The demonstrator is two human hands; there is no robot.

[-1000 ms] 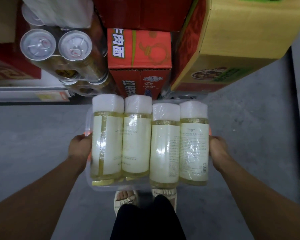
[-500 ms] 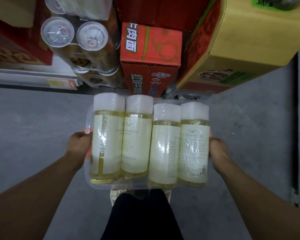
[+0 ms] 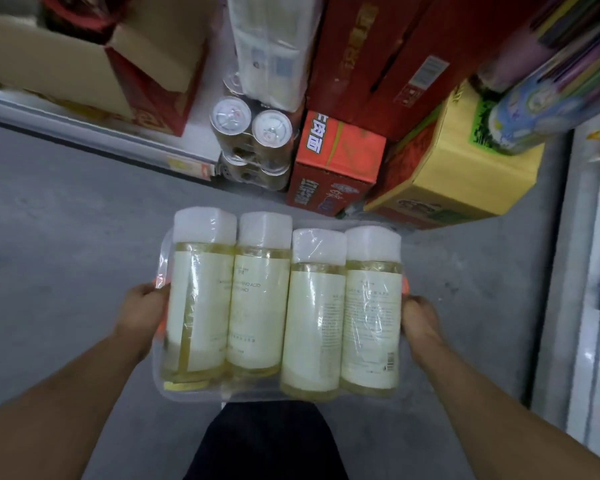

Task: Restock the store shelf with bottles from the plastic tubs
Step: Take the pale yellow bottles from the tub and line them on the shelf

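I carry a clear plastic tub in front of me, above the grey floor. Several pale yellow bottles with white caps and cream labels lie side by side in it, wrapped in film. My left hand grips the tub's left side and my right hand grips its right side. The fingers of both hands are hidden under the tub's edges.
Ahead stand a red carton, a yellow carton, a pack of canned drinks and an open brown box on a low shelf. A white shelf unit runs along the right. Grey floor lies to the left.
The view has shifted: the cartons and cans have slid right and further off, and a shelf has come into sight at the right. Both hands keep their hold on the tub.
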